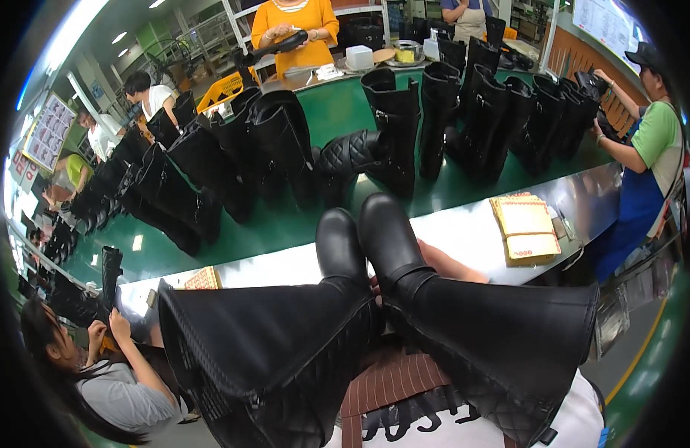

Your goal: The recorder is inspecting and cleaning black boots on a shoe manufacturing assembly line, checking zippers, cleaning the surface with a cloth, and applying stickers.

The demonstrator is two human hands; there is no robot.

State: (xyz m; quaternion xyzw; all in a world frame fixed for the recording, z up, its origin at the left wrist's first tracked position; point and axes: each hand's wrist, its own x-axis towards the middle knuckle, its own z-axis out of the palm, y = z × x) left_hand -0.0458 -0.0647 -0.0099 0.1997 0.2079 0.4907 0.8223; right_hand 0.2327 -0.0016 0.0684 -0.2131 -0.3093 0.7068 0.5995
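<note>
Two tall black boots are raised side by side before me, toes pointing away and shafts spreading toward me. The left boot (270, 328) and the right boot (487, 328) both have smooth fronts and quilted sides. Behind the right boot's ankle shows part of my right hand (443, 261), wrapped round it from beneath. A few fingertips peek out between the two ankles; whose hand they belong to is hard to tell. My left hand is hidden, with the left boot covering the place where it could be.
A metal ledge (464, 231) runs along the green conveyor (337, 112), which carries many standing black boots. A stack of yellow cards (526, 228) lies on the ledge at right. Co-workers stand at far side, right (644, 149) and near left (121, 381).
</note>
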